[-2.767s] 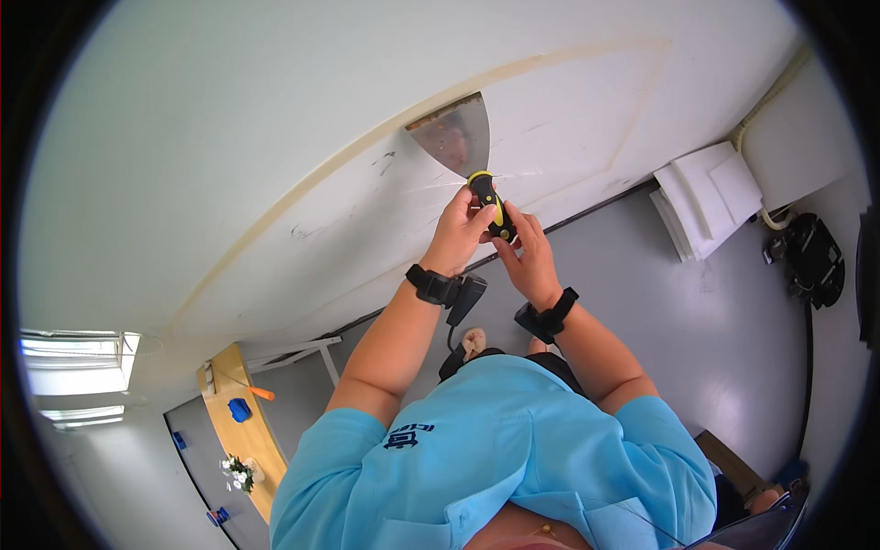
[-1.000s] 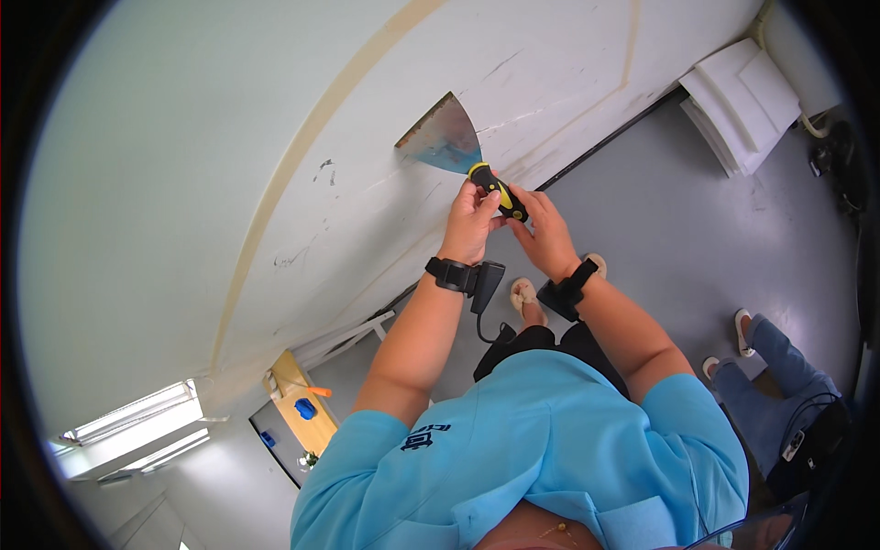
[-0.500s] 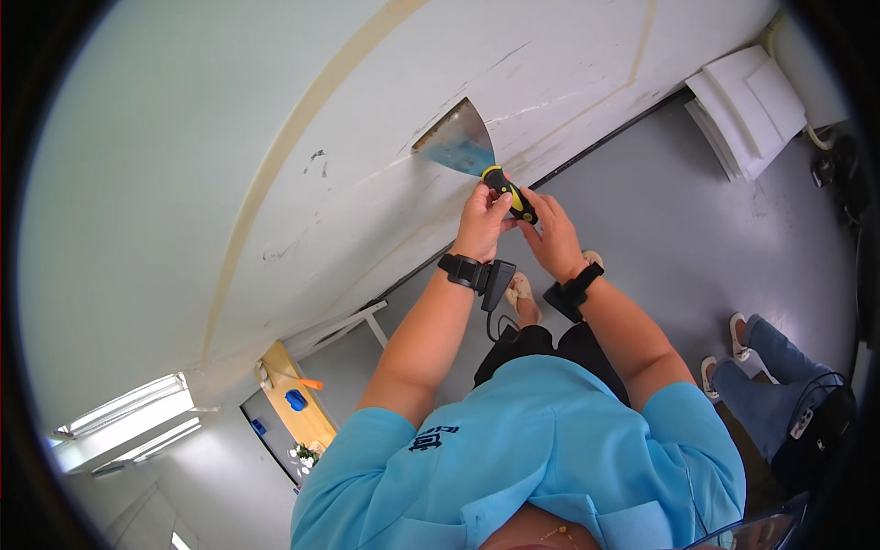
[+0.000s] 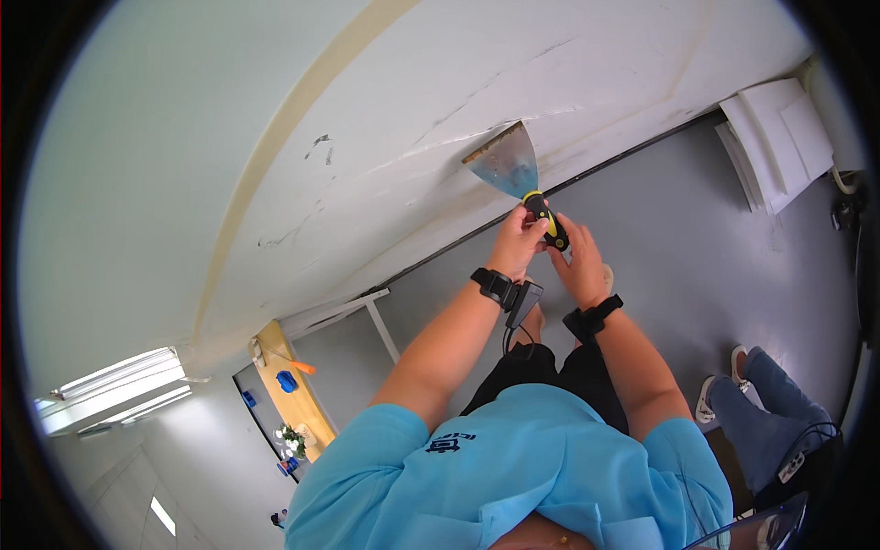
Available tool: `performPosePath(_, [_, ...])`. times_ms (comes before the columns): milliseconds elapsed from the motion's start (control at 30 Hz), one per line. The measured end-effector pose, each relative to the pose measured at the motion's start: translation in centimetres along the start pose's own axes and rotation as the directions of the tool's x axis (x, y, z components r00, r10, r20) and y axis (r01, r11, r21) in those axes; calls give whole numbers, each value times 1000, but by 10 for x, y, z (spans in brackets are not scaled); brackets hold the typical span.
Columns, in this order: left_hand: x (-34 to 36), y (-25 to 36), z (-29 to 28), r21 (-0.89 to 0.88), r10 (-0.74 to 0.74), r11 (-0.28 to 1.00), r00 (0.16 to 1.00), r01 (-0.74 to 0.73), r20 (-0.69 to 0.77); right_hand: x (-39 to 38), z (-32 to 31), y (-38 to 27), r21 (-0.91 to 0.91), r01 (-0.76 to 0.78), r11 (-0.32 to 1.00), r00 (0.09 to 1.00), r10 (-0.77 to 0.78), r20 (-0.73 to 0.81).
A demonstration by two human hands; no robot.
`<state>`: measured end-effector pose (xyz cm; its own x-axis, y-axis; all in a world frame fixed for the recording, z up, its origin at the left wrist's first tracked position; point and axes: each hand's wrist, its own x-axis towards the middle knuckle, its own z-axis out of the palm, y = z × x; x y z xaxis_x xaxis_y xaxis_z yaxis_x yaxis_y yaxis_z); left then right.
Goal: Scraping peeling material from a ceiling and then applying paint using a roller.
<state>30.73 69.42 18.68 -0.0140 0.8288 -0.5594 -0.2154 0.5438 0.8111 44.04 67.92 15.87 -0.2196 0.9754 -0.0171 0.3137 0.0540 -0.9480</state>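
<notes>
A putty knife (image 4: pixel 507 163) with a wide, stained metal blade and a black and yellow handle is held out in front of me, its blade edge close to the scuffed white wall (image 4: pixel 385 119). Whether the edge touches the wall I cannot tell. My left hand (image 4: pixel 518 240) is closed round the upper part of the handle, thumb on top. At the butt end, the fingers of my right hand (image 4: pixel 579 266) grip the handle from the right side. Dark scratches and scrape lines mark the wall around the blade.
Beige tape strips (image 4: pixel 266 160) run along the wall. White panels (image 4: pixel 779 137) lean at the upper right. A wooden table (image 4: pixel 298 394) with a blue object, an orange-handled tool and white flowers stands lower left. Another person in jeans (image 4: pixel 770 431) is at the lower right on the grey floor.
In the picture, both hands and the putty knife have shifted right and slightly down, and the blade now sits lower along the wall's scrape marks. The view has also shifted; the grip looks the same.
</notes>
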Motion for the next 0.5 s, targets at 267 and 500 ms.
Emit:
performPosePath(267, [133,-297,26,131,328,940,938,-314,-109,-33,48,324,142,285,948,949,-257,-184])
performPosePath(500, [210,-401,47,144,377,920,923,-364,-79,-28,51,465,252,300,920,948,-258,-187])
